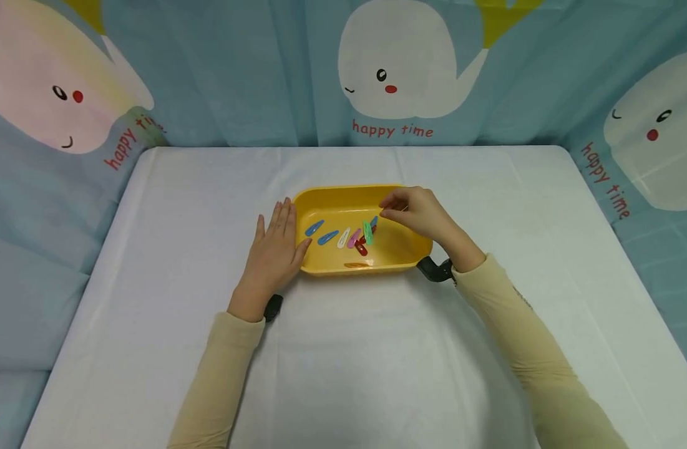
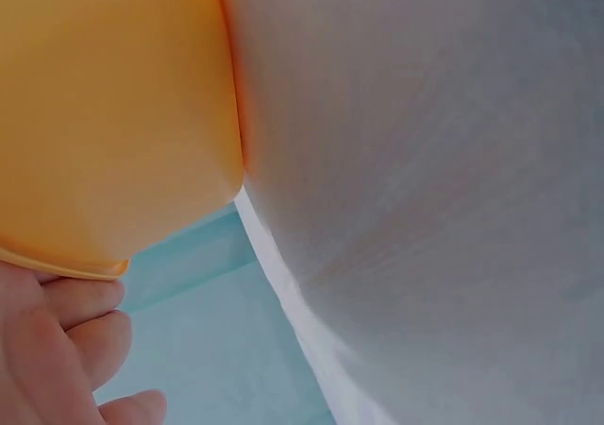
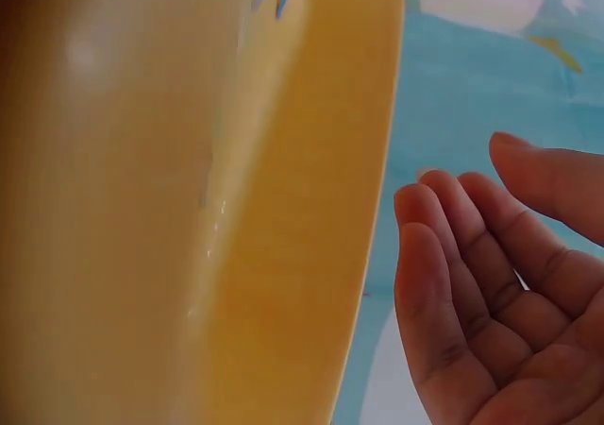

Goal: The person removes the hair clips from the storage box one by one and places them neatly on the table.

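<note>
1 yellow tray (image 1: 399, 246), partial in wrist views

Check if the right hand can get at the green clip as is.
Probably yes: the right hand looks empty, reaches over the yellow tray close to the green clip, and nothing visible covers that clip.

Blue backdrop (image 1: 236, 75) w/ whale prints (image 1: 402, 59), red txt (image 1: 391, 130); white tblcloth (image 1: 343, 362) below
</note>
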The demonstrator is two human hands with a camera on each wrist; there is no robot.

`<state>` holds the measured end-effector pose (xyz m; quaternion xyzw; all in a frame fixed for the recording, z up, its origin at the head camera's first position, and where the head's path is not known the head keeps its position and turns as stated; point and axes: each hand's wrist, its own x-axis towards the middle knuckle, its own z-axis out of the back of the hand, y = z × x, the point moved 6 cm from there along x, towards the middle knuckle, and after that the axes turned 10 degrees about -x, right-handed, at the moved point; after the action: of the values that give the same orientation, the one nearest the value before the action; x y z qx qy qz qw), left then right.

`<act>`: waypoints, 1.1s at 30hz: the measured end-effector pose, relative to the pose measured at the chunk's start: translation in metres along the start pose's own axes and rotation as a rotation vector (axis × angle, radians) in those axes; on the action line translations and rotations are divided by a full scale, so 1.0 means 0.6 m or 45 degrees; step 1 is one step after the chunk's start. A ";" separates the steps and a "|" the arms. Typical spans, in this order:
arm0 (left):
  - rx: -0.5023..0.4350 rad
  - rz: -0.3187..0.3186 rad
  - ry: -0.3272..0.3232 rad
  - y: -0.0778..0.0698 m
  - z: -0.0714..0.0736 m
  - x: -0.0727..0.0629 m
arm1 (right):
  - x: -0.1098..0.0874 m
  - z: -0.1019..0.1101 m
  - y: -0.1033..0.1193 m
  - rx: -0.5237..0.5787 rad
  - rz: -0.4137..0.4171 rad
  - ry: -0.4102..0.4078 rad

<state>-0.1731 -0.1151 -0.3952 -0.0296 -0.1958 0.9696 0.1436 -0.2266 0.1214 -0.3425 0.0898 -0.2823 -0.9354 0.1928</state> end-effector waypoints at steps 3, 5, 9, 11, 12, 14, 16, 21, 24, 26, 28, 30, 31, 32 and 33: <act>-0.020 0.000 0.002 0.001 0.001 -0.001 | 0.002 0.002 0.004 -0.018 0.004 0.046; -0.029 -0.001 0.003 0.000 0.000 0.000 | 0.002 0.008 0.005 -0.020 -0.004 0.065; -0.035 -0.002 0.008 0.001 0.000 0.001 | 0.004 0.020 0.005 0.028 -0.048 0.079; -0.030 0.002 0.011 0.002 0.001 0.001 | 0.007 0.020 0.005 0.069 -0.055 0.094; -0.029 0.005 0.012 0.002 0.001 0.001 | 0.009 0.017 0.004 0.096 -0.056 0.108; -0.027 0.007 0.012 0.002 0.002 0.001 | 0.015 0.009 0.002 0.148 -0.057 0.141; -0.030 0.001 0.011 0.001 0.003 0.000 | 0.022 -0.001 -0.001 0.193 -0.061 0.183; -0.039 -0.012 0.004 -0.002 0.003 -0.001 | 0.037 -0.019 -0.010 0.250 -0.081 0.266; -0.032 -0.012 0.002 -0.002 0.001 0.000 | 0.045 -0.024 -0.015 0.256 -0.083 0.296; -0.028 -0.010 0.005 -0.001 -0.001 0.001 | 0.049 -0.027 -0.019 0.264 -0.094 0.323; -0.026 -0.012 0.003 -0.001 -0.002 0.002 | 0.052 -0.033 -0.023 0.260 -0.098 0.364; -0.023 -0.010 0.002 0.000 -0.002 0.002 | 0.056 -0.040 -0.026 0.258 -0.094 0.414; -0.022 -0.009 0.000 0.000 -0.002 0.001 | 0.058 -0.044 -0.027 0.253 -0.087 0.435; -0.021 -0.009 -0.001 0.000 -0.001 0.001 | 0.060 -0.048 -0.028 0.246 -0.076 0.453; -0.021 -0.008 -0.001 -0.001 -0.001 0.000 | 0.062 -0.052 -0.029 0.239 -0.069 0.464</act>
<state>-0.1732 -0.1145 -0.3955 -0.0299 -0.2040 0.9675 0.1463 -0.2573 0.1040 -0.3800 0.2826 -0.3261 -0.8782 0.2064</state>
